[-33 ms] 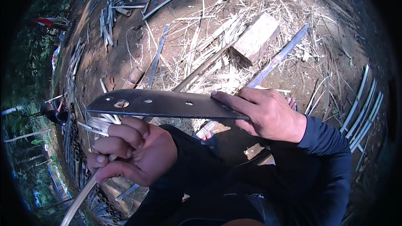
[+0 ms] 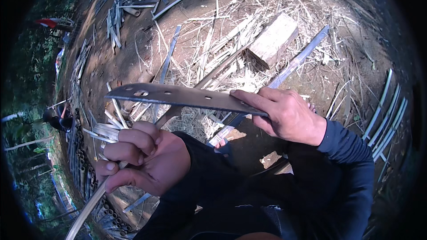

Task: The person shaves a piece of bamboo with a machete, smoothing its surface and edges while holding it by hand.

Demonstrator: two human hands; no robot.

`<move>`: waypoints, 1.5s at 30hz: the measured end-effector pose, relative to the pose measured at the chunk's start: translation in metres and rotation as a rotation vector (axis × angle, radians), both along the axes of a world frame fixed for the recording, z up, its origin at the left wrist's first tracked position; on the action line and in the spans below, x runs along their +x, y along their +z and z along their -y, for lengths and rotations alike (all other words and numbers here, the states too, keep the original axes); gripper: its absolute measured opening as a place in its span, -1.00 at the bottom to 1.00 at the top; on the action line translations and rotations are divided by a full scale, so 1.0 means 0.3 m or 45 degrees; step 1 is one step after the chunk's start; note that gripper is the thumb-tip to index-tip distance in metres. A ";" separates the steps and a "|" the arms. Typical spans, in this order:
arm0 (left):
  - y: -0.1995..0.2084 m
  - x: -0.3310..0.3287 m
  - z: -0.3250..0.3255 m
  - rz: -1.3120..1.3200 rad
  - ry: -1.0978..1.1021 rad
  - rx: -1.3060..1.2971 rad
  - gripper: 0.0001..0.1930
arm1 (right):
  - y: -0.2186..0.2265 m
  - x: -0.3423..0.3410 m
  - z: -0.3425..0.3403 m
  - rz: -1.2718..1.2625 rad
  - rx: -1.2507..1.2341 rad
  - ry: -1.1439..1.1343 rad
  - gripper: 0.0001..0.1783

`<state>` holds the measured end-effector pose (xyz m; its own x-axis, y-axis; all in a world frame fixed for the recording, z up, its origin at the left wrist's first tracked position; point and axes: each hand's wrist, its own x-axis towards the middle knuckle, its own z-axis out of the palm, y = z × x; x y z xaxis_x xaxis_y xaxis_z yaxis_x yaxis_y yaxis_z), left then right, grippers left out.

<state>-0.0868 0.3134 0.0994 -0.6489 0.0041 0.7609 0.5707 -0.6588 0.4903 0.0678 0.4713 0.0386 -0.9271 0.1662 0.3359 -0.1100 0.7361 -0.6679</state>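
Observation:
In my right hand (image 2: 289, 113) is a dark machete (image 2: 187, 98) with several holes through its blade. The index finger lies stretched along the blade; the grip itself is hidden inside the hand. The blade points left and passes just beyond my left hand (image 2: 144, 160) without visibly touching it. My left hand is curled palm up around a thin bamboo strip (image 2: 86, 213), its thumb pressing on it. That strip runs out to the lower left. Pale split ends (image 2: 106, 131) show beside the curled fingers; whether they belong to the held strip I cannot tell.
A squared wood block (image 2: 275, 40) rests among heaped bamboo shavings (image 2: 231, 31). A long bamboo slat (image 2: 302, 55) lies beside it. Green strips (image 2: 387, 120) are at the right, and stacked bamboo poles (image 2: 106, 218) at the lower left. One foot (image 2: 220, 144) shows below the blade.
The machete has shifted slightly right, its tip rising away from my left fingers, and its broad face has turned so it looks narrower. My left hand keeps its grip nearly in place.

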 end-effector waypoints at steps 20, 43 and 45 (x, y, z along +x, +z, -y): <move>-0.051 -0.038 0.056 -0.059 -0.071 0.017 -0.63 | -0.239 -0.054 -0.120 0.152 0.035 -0.200 -0.52; -0.050 -0.017 0.061 -0.035 0.074 -0.014 -0.61 | -0.504 -0.079 -0.306 0.600 0.094 -0.410 -0.75; -0.043 -0.046 0.080 -0.015 0.102 0.000 -0.61 | -0.425 -0.108 -0.205 0.390 -0.060 -0.318 -0.74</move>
<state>-0.1007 0.2894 0.0864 -0.6383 -0.0471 0.7683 0.6270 -0.6108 0.4835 0.0355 0.5327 -0.0888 -0.9123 0.4078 0.0365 0.2781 0.6825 -0.6759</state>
